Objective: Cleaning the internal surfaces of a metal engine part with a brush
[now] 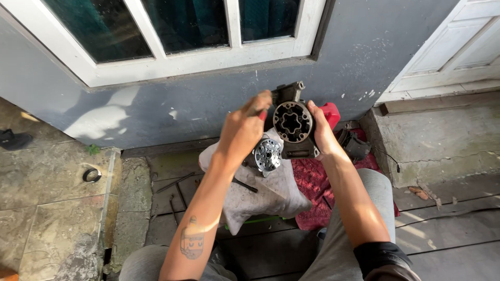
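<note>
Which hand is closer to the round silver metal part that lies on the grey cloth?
Left. The left hand hovers directly above the round silver part, overlapping its upper left edge in view. The right hand is further right, gripping the dark metal housing.

A grey wall [156,99] runs across the top of the view, with a white-framed window [182,47] set in it and a white door [458,47] at the right edge. On the stone paving [47,177] at the left lie a roll of black tape [91,175] and, near the left edge, a dark shoe [13,139]. A red cloth [317,187] is spread on the dark floor boards [458,229] below the wall, with a red container [330,113] against the wall. A concrete step [442,140] rises at the right.
</note>
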